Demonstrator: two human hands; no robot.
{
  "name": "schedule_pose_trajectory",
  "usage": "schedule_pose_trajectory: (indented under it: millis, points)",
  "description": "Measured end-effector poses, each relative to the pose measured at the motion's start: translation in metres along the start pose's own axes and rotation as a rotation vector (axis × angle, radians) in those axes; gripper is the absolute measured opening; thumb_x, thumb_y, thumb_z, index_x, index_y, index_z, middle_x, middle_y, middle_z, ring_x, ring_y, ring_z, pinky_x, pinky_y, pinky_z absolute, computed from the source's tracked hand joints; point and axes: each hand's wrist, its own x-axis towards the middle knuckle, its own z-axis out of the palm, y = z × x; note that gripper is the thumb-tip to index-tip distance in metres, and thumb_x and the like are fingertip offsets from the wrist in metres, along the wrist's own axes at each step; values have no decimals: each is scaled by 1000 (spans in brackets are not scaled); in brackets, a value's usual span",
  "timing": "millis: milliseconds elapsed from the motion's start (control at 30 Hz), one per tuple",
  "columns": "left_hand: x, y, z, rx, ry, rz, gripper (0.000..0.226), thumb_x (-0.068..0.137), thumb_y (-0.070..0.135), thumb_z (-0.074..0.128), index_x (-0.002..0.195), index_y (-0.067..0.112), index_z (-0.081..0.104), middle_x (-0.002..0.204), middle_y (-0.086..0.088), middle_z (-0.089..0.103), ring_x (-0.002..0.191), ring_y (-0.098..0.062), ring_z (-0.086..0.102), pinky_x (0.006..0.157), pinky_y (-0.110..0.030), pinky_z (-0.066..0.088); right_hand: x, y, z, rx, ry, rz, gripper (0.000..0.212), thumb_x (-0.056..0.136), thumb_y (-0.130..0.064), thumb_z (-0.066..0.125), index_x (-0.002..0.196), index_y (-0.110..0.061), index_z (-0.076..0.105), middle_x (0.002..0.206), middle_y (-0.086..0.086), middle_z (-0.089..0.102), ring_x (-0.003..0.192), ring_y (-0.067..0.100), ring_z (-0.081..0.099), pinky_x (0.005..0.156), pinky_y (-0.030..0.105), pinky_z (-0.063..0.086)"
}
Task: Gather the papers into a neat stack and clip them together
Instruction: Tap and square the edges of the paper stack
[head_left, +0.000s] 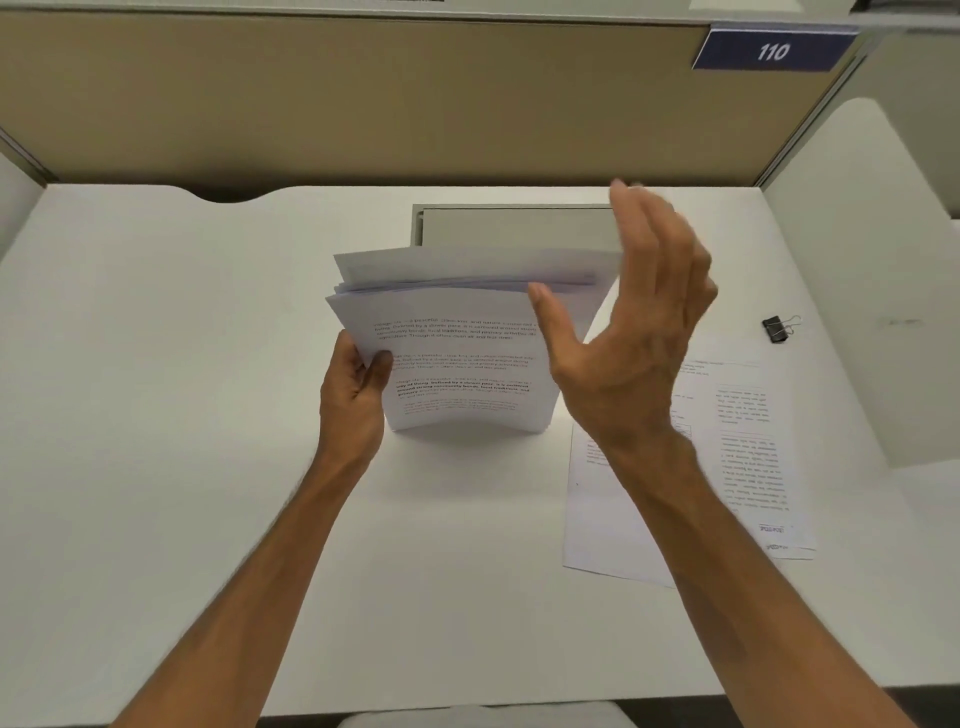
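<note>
Stack of papers (462, 364) stands on its lower edge on the desk (156, 364), probably to square the edges by tapping. Left hand (353, 400) pinches its left side, thumb in front. Right hand (628, 332) is open with fingers spread, just beside the right edge, contact unclear. One loose sheet (727, 467) lies flat to the right; binder clip (777, 328) waits further back, untouched.

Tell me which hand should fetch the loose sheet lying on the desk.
Right. The right hand is open and free, and the loose sheet lies on its side of the desk. The left hand grips the standing stack.
</note>
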Motion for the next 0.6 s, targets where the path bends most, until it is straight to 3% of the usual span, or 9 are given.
schedule_pose_trajectory:
  millis: [67,200,400,600]
  points:
    - [0,1,0,14,-5,8,28,104,7,49,115,32,52,110,19,66,101,0,63,90,-23,52,15,-21,-6,-123,-60,-193,74,88,-48,67,146,-7,48,152,18,45,144,33,38,113,53,30]
    - [-3,1,0,29,-16,22,31,102,15,49,113,45,51,111,22,65,107,-8,63,93,-31,54,26,-41,4,-327,-412,-429,79,94,-59,50,158,-19,27,164,13,26,153,29,22,119,64,14]
    - [-5,3,0,-44,-37,10,39,105,6,45,123,40,51,118,17,65,110,-4,64,91,-23,55,19,-39,29,-424,-660,-427,74,95,-58,47,157,-23,26,154,11,42,143,30,40,117,67,13]
    - [-11,-1,-1,-58,-71,-30,36,105,11,45,126,39,49,122,15,64,110,0,64,86,-17,55,6,-42,35,-399,-788,-443,75,96,-47,54,158,-25,17,153,11,41,142,31,38,117,68,14]
